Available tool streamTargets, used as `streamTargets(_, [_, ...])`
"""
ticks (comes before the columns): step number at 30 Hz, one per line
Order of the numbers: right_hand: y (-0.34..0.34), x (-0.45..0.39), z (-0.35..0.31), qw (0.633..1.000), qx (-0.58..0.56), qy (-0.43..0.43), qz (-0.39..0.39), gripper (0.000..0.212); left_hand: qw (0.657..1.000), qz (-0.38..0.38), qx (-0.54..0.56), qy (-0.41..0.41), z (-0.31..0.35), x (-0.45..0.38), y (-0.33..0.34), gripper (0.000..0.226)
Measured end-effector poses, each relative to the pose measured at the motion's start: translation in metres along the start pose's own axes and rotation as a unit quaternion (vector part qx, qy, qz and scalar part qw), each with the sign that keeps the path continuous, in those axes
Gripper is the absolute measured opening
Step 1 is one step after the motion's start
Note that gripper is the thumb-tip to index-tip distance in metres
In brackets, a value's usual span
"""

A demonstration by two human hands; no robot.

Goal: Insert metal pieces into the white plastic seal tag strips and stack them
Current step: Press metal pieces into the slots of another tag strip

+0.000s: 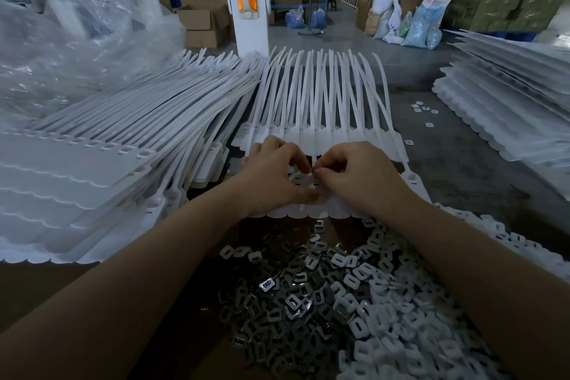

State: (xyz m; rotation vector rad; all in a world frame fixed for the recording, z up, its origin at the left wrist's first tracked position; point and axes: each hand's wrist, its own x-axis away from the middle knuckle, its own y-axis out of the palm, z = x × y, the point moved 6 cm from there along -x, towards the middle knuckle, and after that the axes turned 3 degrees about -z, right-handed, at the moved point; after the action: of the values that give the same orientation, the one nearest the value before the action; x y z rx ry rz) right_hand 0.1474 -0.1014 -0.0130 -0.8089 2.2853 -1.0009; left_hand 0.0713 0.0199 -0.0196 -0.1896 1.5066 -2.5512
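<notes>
On table: grey top (447,145), strip (320,120) at centre, stack (92,163) left
Hands: left hand (271,176) and right hand (354,176) curled, fingertips pinching at strip
Pieces: metal pile (302,296) near edge
Room: boxes (200,21), sacks (398,18), concrete floor

Your left hand (274,176) and right hand (354,177) meet, fingers curled, over the near end of a sheet of white tag strips (320,102) lying on the grey table (447,170); your fingertips pinch together at one tag head, and whatever they hold is too small to make out. The strips' thin tails fan away from you. Just below your wrists lies a heap of metal pieces (277,296), with white plastic pieces (398,318) mixed in on its right. Stacked strip sheets (92,163) lie to your left, further stacks (509,102) to your right.
</notes>
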Motion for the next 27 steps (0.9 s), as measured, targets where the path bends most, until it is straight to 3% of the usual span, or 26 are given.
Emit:
streamTargets(9, [0.000, 0.000, -0.002, 1.000, -0.005, -0.003, -0.004, 0.016, 1.000, -0.002, -0.014, 0.016, 0.000, -0.001, -0.001, 0.049])
streamTargets(14, [-0.007, 0.000, 0.006, 0.997, -0.061, 0.028, 0.033, 0.019, 0.993, 0.030, -0.076, 0.084, 0.007, 0.004, -0.006, 0.051])
streamTargets(22, [-0.014, 0.003, 0.010, 0.988, -0.137, 0.057, 0.042, 0.018, 0.965, 0.081, -0.177, 0.174, 0.023, 0.016, -0.012, 0.046])
streamTargets(27, [-0.013, 0.004, 0.007, 0.989, -0.130, 0.057, 0.032, 0.017, 0.918, 0.087, -0.274, 0.273, 0.038, 0.021, -0.009, 0.037])
